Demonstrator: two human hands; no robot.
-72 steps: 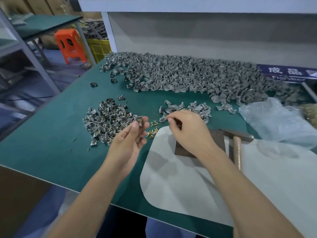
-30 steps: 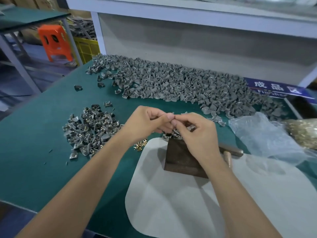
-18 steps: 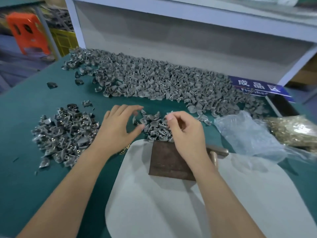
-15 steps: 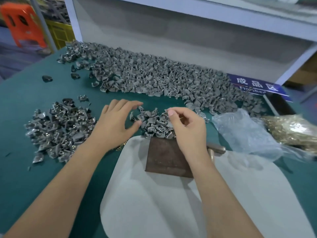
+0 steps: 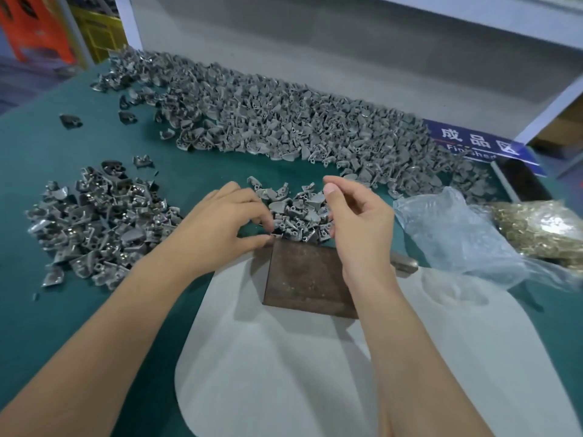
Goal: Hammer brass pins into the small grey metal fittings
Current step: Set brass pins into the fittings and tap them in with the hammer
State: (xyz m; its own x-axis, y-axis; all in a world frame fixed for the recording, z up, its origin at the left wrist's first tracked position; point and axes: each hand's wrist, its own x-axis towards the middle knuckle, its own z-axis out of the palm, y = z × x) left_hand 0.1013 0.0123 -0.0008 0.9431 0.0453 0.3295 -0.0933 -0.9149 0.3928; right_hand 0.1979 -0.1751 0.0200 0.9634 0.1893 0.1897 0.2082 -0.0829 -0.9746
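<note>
Small grey fittings [image 5: 299, 216] lie heaped just beyond a rusty block. A larger heap [image 5: 101, 222] sits to the left, and a long band [image 5: 284, 121] stretches across the far surface. Brass pins [image 5: 542, 228] fill a clear bag at right.

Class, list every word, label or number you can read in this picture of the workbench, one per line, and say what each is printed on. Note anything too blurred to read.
"成品" on the blue sign at the back right of the green table; a third character is partly cut off.
"Finished", small white print under those characters on the same sign, partly hidden by the grey fittings.
No other readable text.
</note>
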